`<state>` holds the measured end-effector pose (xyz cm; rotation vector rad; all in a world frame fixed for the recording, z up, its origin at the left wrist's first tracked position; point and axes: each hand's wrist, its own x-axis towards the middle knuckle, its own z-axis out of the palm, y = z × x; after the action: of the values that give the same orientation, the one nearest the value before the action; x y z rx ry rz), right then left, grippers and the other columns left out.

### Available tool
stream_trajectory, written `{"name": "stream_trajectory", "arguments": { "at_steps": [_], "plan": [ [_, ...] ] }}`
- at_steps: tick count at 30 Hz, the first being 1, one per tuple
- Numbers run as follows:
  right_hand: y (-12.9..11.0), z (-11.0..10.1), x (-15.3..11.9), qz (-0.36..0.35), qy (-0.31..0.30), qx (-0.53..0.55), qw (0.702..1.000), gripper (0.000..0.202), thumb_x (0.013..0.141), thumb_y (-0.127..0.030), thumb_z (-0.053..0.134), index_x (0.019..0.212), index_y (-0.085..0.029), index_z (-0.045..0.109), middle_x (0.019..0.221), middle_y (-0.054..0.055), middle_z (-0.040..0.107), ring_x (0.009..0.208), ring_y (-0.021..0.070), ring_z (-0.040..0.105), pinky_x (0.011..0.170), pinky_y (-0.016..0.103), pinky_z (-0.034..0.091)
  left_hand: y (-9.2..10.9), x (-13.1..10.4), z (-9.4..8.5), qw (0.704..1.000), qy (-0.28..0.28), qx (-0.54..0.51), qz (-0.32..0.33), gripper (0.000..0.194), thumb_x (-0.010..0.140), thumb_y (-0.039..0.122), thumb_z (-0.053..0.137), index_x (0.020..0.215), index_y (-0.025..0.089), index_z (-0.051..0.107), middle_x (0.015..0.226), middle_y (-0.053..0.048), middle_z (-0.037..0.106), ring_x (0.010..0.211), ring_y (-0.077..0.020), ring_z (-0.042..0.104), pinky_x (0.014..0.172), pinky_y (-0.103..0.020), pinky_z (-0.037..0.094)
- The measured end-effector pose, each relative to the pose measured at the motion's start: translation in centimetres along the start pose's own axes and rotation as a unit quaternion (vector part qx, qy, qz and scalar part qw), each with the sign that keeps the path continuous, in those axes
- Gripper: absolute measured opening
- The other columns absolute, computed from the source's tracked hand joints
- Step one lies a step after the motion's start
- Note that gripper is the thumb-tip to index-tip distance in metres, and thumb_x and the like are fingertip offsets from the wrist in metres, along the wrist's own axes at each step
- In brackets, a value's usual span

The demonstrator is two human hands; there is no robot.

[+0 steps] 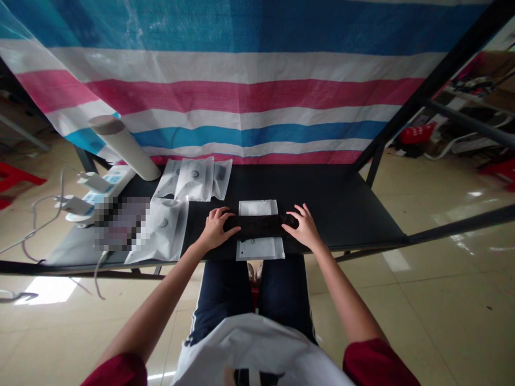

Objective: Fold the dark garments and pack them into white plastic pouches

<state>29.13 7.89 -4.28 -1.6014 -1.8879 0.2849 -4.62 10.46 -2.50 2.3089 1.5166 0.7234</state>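
Observation:
A dark, cloth-like strip (259, 226) lies across a flat white plastic bag (260, 249) near the table's front edge. Around the strip's left end curl the fingers of my left hand (217, 229), closed. My right hand (303, 226) grips the opposite end, where the dark material bunches up between thumb and fingers. The bag shows above and below the strip, its middle covered. What exactly the dark item is, I cannot make out.
Several filled white bags (193, 179) lie at the back left, another bag (163, 230) nearer. Further left are a power strip (108, 190) with chargers and cables, a blurred-out flat object (123, 222) and a leaning white tube (126, 150). A striped sheet (241, 96) hangs behind the black table (346, 209).

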Motion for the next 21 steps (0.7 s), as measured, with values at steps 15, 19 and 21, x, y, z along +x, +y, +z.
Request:
{"name": "stream_trajectory", "arguments": {
  "at_steps": [15, 19, 21],
  "plan": [
    [-5.4, 0.2, 10.8, 0.008, -0.008, 0.211, 0.977, 0.034, 0.078, -0.025, 0.066, 0.110, -0.022, 0.056, 0.104, 0.005, 0.069, 0.092, 0.0211, 0.067, 0.080, 0.032, 0.051, 11.6, -6.1, -1.9, 0.972, -0.048, -0.226, -0.037, 0.034, 0.089, 0.042, 0.057, 0.119, 0.026, 0.058, 0.106, -0.002, 0.070, 0.083, -0.0172, 0.068, 0.070, -0.025, 0.048],
    [-7.2, 3.8, 11.8, -0.008, -0.098, 0.107, 0.989, 0.030, 0.077, -0.021, 0.071, 0.105, -0.022, 0.062, 0.099, 0.004, 0.071, 0.090, 0.0215, 0.067, 0.082, 0.033, 0.050, 13.4, -7.9, 1.0, 0.974, -0.102, -0.168, -0.109, 0.040, 0.088, 0.043, 0.057, 0.124, 0.025, 0.058, 0.076, 0.000, 0.071, 0.058, -0.0156, 0.064, 0.058, -0.025, 0.045],
    [-7.4, 5.0, 11.3, -0.020, -0.119, 0.048, 0.992, 0.027, 0.077, -0.023, 0.073, 0.102, -0.022, 0.064, 0.099, 0.005, 0.070, 0.093, 0.0226, 0.066, 0.084, 0.034, 0.050, 13.3, -8.2, 1.8, 0.977, -0.147, -0.096, -0.118, 0.053, 0.087, 0.045, 0.059, 0.135, 0.025, 0.050, 0.071, 0.001, 0.070, 0.064, -0.0187, 0.067, 0.061, -0.026, 0.046]
  ]
}}
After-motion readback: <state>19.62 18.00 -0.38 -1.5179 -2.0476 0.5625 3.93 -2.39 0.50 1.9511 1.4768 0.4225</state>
